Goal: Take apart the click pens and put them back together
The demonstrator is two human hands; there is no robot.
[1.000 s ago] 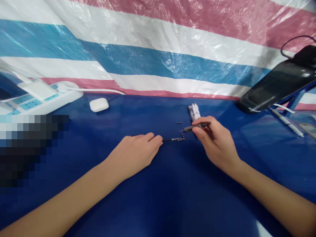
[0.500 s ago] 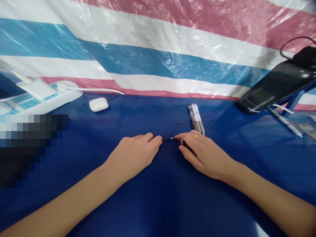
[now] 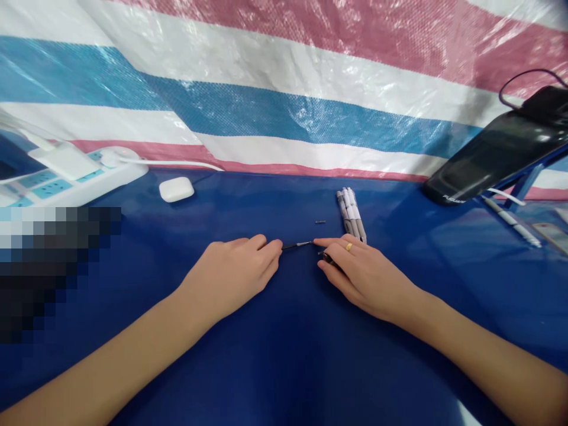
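Observation:
My left hand [image 3: 242, 263] is closed on a thin pen refill [image 3: 296, 245], black with a paler end that points right. The refill's far end reaches the outstretched index fingertip of my right hand [image 3: 359, 266]; whether they touch is hard to tell. Under the other fingers of that hand, which wears a gold ring, a dark pen barrel [image 3: 329, 258] shows in part; the rest is hidden. Beyond the refill, a small dark cylindrical piece [image 3: 320, 222] lies on the table. Several white and grey pens [image 3: 351, 213] lie side by side just behind my right hand.
A white earphone case [image 3: 176, 189] and a power strip [image 3: 84, 180] with plugs are at the back left of the blue table [image 3: 284, 355]. At right are a tilted black bottle [image 3: 492, 148] and another pen [image 3: 512, 222]. Striped plastic sheeting [image 3: 284, 106] hangs behind.
My left hand has moved slightly left with the refill, showing more of its length. My right hand has stayed almost in place, still around the dark barrel.

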